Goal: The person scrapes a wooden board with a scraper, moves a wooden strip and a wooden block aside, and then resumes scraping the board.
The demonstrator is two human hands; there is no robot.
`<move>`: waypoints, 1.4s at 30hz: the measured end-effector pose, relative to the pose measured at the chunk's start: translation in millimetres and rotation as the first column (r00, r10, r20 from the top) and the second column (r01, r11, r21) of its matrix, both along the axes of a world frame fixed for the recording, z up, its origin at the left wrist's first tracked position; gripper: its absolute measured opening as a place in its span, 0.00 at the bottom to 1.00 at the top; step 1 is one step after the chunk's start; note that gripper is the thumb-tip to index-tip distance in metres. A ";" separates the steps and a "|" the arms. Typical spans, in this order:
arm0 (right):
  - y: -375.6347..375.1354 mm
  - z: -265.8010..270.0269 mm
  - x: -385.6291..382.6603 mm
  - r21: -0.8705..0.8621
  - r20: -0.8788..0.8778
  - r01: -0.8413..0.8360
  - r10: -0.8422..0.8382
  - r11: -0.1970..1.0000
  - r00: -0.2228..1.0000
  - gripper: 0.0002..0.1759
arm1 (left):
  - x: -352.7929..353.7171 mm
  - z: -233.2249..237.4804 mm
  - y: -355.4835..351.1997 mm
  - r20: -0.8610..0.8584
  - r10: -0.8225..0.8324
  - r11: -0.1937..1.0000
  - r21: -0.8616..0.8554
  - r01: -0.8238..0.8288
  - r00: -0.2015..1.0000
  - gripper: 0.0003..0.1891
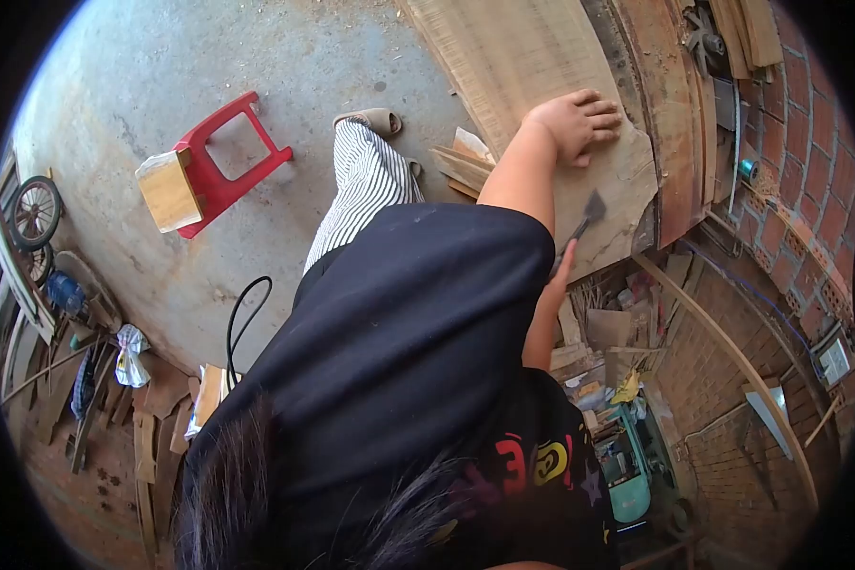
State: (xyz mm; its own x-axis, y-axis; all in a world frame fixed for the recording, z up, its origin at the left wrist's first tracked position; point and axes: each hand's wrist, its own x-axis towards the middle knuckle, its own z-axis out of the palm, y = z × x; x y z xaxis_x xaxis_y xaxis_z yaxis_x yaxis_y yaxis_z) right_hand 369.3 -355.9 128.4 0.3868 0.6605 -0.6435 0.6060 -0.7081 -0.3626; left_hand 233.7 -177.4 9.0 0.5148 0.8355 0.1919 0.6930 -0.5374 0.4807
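Note:
My left hand [580, 124] lies flat on a wide, pale wooden slab [513, 71], palm down with the fingers spread. Lower on the same slab, my right hand [559, 273] grips a putty knife [590, 211]. Its dark, flared blade points away from me, close over the wood near the slab's rough end. My dark sleeve covers most of the right hand's fingers and part of the handle.
Darker planks [670, 114] run along the slab's far side, before a brick wall [807, 142]. Loose wood pieces [461, 166] lean by its near edge. A red plastic stool [220, 171] with a wooden block [169, 192] stands on the concrete floor. Scrap wood [613, 328] lies below.

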 end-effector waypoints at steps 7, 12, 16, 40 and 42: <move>-8.4 -32.3 18.9 0.303 0.205 -0.381 0.331 0.873 0.921 0.33 | 2.6 -1.7 2.2 -0.048 -0.005 1.000 -0.031 0.003 0.999 0.34; 30.5 -13.6 5.4 -0.006 -0.003 0.039 -0.039 0.999 0.999 0.35 | 6.9 -11.4 8.1 -0.140 0.201 0.979 0.051 -0.195 0.970 0.32; 23.9 -24.0 -15.0 0.040 -0.003 0.118 -0.118 0.992 0.993 0.34 | -30.0 -7.6 19.1 -0.206 0.516 0.829 -0.126 -0.545 0.832 0.34; 11.5 -41.8 -35.7 0.296 0.108 0.079 -0.116 0.952 0.987 0.32 | -126.7 -1.5 60.2 -0.364 0.649 0.711 -0.022 -0.703 0.668 0.38; -8.7 -37.8 -62.9 0.328 0.115 0.093 -0.138 0.940 0.984 0.31 | -128.7 -14.1 59.4 -0.394 0.651 0.721 0.054 -0.691 0.648 0.38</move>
State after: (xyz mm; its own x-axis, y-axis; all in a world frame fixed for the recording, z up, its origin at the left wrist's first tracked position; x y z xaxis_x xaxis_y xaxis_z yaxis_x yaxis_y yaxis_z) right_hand 306.3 -364.7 90.6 0.5406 0.7684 -0.3424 0.5855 -0.6359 -0.5027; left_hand 105.0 -118.0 -5.1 -0.1821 0.9831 0.0185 0.9742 0.1779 0.1386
